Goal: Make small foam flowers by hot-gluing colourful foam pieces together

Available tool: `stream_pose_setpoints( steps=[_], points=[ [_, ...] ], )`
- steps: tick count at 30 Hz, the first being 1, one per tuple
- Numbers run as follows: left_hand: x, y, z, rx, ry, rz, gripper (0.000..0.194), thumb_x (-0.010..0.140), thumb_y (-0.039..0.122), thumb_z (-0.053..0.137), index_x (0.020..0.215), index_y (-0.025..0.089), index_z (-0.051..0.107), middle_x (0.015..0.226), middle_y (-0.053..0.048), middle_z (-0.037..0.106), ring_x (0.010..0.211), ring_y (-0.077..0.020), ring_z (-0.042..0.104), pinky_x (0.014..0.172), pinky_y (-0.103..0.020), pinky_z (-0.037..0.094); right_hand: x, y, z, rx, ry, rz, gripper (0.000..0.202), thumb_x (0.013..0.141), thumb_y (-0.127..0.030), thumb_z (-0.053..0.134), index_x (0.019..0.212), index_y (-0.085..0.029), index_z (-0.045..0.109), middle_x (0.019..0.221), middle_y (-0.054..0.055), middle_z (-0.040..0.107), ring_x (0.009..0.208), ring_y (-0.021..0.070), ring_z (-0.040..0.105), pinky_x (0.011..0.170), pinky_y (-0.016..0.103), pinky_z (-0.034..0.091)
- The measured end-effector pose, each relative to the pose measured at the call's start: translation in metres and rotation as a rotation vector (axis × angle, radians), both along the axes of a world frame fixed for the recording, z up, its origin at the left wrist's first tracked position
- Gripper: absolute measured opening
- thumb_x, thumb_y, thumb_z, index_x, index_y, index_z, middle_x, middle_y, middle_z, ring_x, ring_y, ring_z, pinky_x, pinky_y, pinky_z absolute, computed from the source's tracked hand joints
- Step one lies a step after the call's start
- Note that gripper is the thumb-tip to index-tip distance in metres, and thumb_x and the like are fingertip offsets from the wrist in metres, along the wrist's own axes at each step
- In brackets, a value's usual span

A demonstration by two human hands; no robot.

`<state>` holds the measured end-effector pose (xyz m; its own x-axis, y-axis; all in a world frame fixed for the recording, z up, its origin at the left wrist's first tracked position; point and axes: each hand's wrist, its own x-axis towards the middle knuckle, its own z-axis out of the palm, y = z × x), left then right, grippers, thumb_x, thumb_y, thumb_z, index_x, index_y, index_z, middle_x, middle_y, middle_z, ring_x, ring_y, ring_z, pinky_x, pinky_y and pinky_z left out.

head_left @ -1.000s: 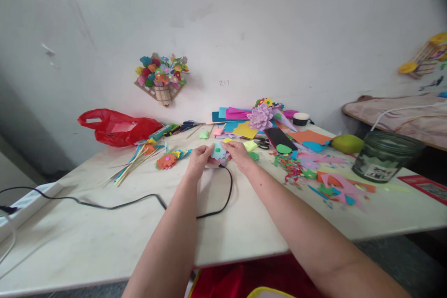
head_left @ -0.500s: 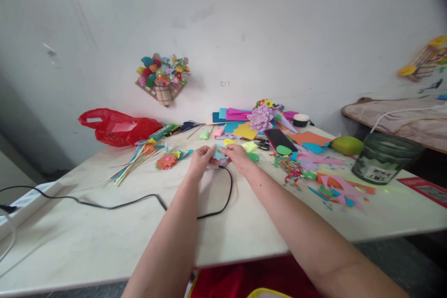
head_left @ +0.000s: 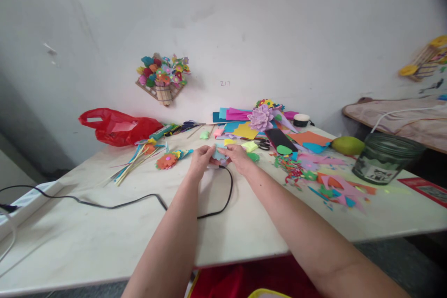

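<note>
One green jar, red plastic bag

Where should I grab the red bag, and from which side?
Probably by its loop handle, coming from the left. The loop sticks out that way, with an open hole for fingers, while the rest of the red bag slumps to the right.

Both hands on light-blue piece, cluttered craft worktop.
Left hand and right hand grip light-blue piece from either side, black cable just below; orange flower left of hands, red bag further left; black phone, coloured scraps, green fruit, dark glass jar to the right; flower basket on wall.
</note>
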<state>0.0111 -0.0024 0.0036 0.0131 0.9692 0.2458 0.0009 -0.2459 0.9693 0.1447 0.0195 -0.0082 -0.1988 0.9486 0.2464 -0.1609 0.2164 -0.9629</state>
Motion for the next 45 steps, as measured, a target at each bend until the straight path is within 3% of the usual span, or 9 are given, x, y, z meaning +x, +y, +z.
stream_pose_setpoints(
  steps=[6, 14, 28, 34, 39, 45],
  points=[
    [0.0, -0.001, 0.001, -0.007, 0.003, -0.022, 0.035, 0.065, 0.047, 0.061, 0.062, 0.013, 0.05, 0.046, 0.003, 0.052, 0.043, -0.0133, 0.058, 0.045, -0.022, 0.046, 0.0, 0.003, -0.002, 0.015, -0.037, -0.024, 0.034, 0.056, -0.045, 0.066, 0.06, -0.014, 0.055, 0.053, -0.002, 0.049, 0.045, 0.0065, 0.042, 0.042, 0.021, 0.03],
    [0.002, -0.003, 0.003, -0.01, -0.01, 0.003, 0.035, 0.063, 0.046, 0.062, 0.059, 0.015, 0.047, 0.043, 0.003, 0.051, 0.041, -0.0136, 0.057, 0.044, -0.022, 0.046, 0.002, -0.001, 0.002, -0.035, 0.003, 0.054, 0.035, 0.06, -0.048, 0.063, 0.064, -0.015, 0.055, 0.058, -0.001, 0.052, 0.048, 0.0078, 0.046, 0.041, 0.02, 0.033],
    [0.002, 0.0, 0.001, -0.035, 0.022, 0.02, 0.036, 0.063, 0.046, 0.063, 0.059, 0.014, 0.047, 0.043, 0.003, 0.051, 0.042, -0.0148, 0.058, 0.042, -0.023, 0.047, 0.0, 0.01, -0.008, 0.075, -0.119, -0.032, 0.033, 0.055, -0.044, 0.068, 0.059, -0.014, 0.054, 0.051, -0.003, 0.047, 0.043, 0.0062, 0.041, 0.038, 0.02, 0.029],
    [0.0, 0.003, -0.001, 0.008, 0.025, 0.049, 0.035, 0.064, 0.047, 0.061, 0.061, 0.015, 0.046, 0.043, 0.003, 0.053, 0.042, -0.0143, 0.059, 0.04, -0.019, 0.043, 0.004, 0.0, 0.003, 0.027, -0.032, 0.032, 0.036, 0.062, -0.049, 0.061, 0.058, -0.014, 0.053, 0.055, -0.001, 0.05, 0.047, 0.0072, 0.043, 0.038, 0.019, 0.031],
    [0.0, 0.001, 0.0, -0.002, 0.012, 0.035, 0.037, 0.063, 0.049, 0.062, 0.061, 0.015, 0.046, 0.043, 0.003, 0.052, 0.044, -0.0143, 0.059, 0.043, -0.021, 0.045, 0.004, -0.002, 0.007, -0.022, 0.004, -0.058, 0.029, 0.061, -0.042, 0.063, 0.059, -0.015, 0.055, 0.056, 0.0, 0.053, 0.047, 0.0077, 0.044, 0.039, 0.02, 0.031],
    [-0.001, 0.0, -0.001, -0.011, 0.01, -0.033, 0.039, 0.063, 0.05, 0.062, 0.06, 0.014, 0.047, 0.049, 0.002, 0.053, 0.048, -0.0146, 0.061, 0.047, -0.021, 0.046, 0.002, 0.003, 0.001, 0.028, -0.026, -0.081, 0.027, 0.062, -0.041, 0.062, 0.056, -0.015, 0.054, 0.053, -0.002, 0.05, 0.044, 0.0062, 0.04, 0.04, 0.021, 0.03]
  ],
)
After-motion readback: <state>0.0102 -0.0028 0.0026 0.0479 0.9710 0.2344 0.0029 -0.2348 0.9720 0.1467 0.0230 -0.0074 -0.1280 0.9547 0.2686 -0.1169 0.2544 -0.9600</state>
